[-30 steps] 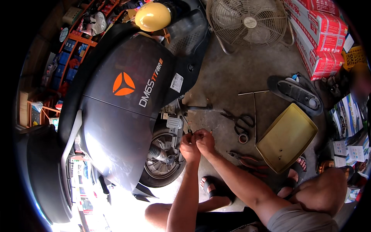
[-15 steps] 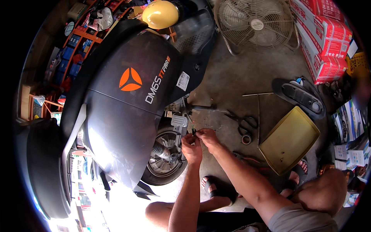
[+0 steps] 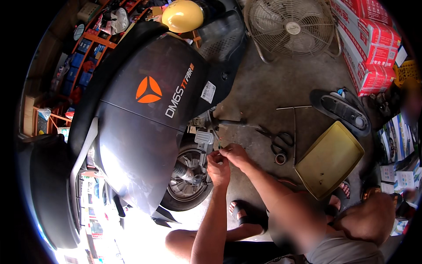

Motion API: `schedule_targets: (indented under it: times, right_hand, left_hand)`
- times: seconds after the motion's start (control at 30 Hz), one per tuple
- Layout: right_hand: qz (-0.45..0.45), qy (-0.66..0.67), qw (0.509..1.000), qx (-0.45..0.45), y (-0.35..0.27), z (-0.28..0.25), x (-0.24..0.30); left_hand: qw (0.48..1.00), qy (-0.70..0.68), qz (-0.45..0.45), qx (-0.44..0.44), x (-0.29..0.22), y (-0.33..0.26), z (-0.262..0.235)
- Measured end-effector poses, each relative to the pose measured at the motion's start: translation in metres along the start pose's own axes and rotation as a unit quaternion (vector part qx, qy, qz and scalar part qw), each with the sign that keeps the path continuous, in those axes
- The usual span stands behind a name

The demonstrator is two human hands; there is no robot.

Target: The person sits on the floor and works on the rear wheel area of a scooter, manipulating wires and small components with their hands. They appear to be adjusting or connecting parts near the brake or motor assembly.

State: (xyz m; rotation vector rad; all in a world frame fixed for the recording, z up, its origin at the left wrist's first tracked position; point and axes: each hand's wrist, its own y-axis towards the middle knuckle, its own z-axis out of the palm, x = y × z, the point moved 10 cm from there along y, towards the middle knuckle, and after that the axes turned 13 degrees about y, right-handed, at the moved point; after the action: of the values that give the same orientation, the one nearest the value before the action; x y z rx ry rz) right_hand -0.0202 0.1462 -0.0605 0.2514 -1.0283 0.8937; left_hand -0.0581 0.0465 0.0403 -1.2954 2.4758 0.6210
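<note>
Thin coloured wires (image 3: 220, 142) come down from the underside of a grey scooter (image 3: 145, 127) into my fingers. My left hand (image 3: 217, 168) pinches them from below, beside the scooter's rear wheel (image 3: 190, 181). Against its fingertips, my right hand (image 3: 234, 154) closes on the same spot from the right, thumb and fingers together. The fingers hide where the wires end. Just above my left hand is a ridged metal foot pedal (image 3: 204, 137).
On the floor to the right lie scissors (image 3: 281, 140), a tape roll (image 3: 280, 158), a T-handle wrench (image 3: 294, 132), a yellow tray (image 3: 329, 160) with small parts, and a dark cover panel (image 3: 343, 112). A floor fan (image 3: 291, 28) and red boxes (image 3: 373, 48) stand farther back.
My right hand has shifted slightly left and up over the left fingertips, covering a dark bit that showed between them. My right upper arm has swung, while my left hand stays almost in place.
</note>
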Motion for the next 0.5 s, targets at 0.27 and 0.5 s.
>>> schedule_targets:
  times: [0.27, 0.5]
  right_hand:
    - [-0.078, -0.238, 0.966, -0.060, -0.006, 0.003, 0.028]
    - [-0.023, -0.061, 0.998, -0.019, 0.014, -0.006, -0.006]
  left_hand:
    - [0.999, -0.014, 0.024, -0.033, -0.003, -0.004, -0.007]
    - [0.998, -0.057, 0.021, -0.031, 0.004, -0.007, -0.006]
